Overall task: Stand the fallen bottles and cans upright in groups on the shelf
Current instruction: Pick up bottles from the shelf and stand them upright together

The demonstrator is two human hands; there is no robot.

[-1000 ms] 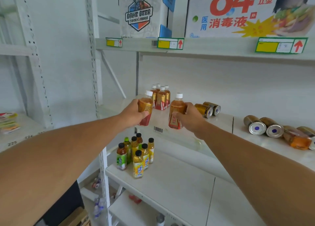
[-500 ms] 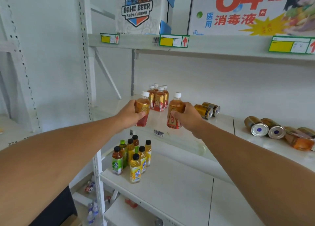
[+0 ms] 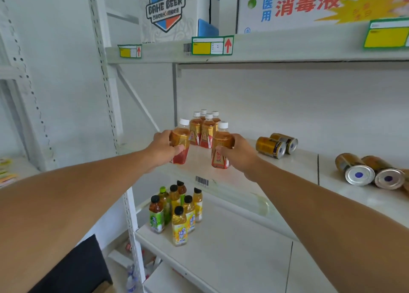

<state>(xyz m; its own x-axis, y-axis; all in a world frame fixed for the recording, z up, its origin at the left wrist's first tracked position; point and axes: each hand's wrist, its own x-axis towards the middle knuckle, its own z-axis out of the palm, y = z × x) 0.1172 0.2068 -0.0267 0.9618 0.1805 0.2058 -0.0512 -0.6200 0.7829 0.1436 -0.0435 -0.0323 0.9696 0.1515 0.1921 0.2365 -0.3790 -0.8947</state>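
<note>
Here, your white shelf [image 3: 287,166] carries everything at chest height. On its right lie four fallen cans: two gold ones [image 3: 276,145] near your right hand, two more [image 3: 369,171] further right. At the back stands a group of white-capped tea bottles [image 3: 204,129], upright and close together. Your left hand [image 3: 164,150] has its fingers clamped on one tea bottle [image 3: 181,142], tilted slightly; your right hand [image 3: 241,153] has its fingers clamped on another tea bottle [image 3: 221,148], upright, both just before that group.
</note>
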